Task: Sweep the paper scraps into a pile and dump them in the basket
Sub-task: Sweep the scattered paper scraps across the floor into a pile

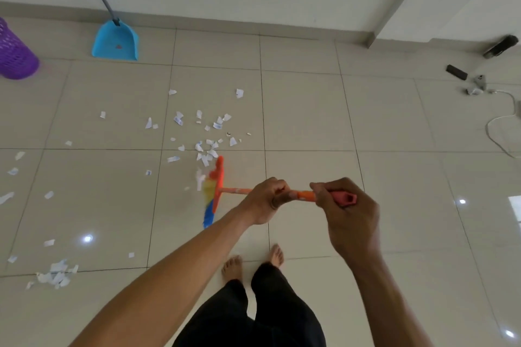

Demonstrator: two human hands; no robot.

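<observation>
Bare feet (pixel 232 266) stood at bottom centre on the glossy tiled floor (pixel 310 110). Just above them both hands were wrapped tight on the broom (pixel 306 195). The left hand (pixel 267 200) curled round the middle of the orange handle, and the right hand (pixel 346 214) clenched round its pink end. Neither grip looked loose. The bristles (pixel 209 200) sat left of the hands at frame centre, blurred, with a few bits of paper right against them.

Danger number one looked like speed. The scraps (pixel 207 146) were light, and a hard flick could well have tossed them over the bristles or fanned them wider instead of gathering them. They lay spread from centre frame out to the left edge. A separate clump (pixel 56 276) sat at lower left, well apart from the main scatter, so sweeping only the middle would likely have left it and the stragglers behind. The feet were near the stroke too, and a pull back toward them could have dragged paper underfoot.

Further up, the blue dustpan (pixel 117 42) sat by the wall in the upper left. The purple basket (pixel 15 53) stood near it at the left edge, its sides full of holes, so small bits might have slipped through on the dump. A white cable (pixel 499 132) trailed at far right, well apart from the broom.
</observation>
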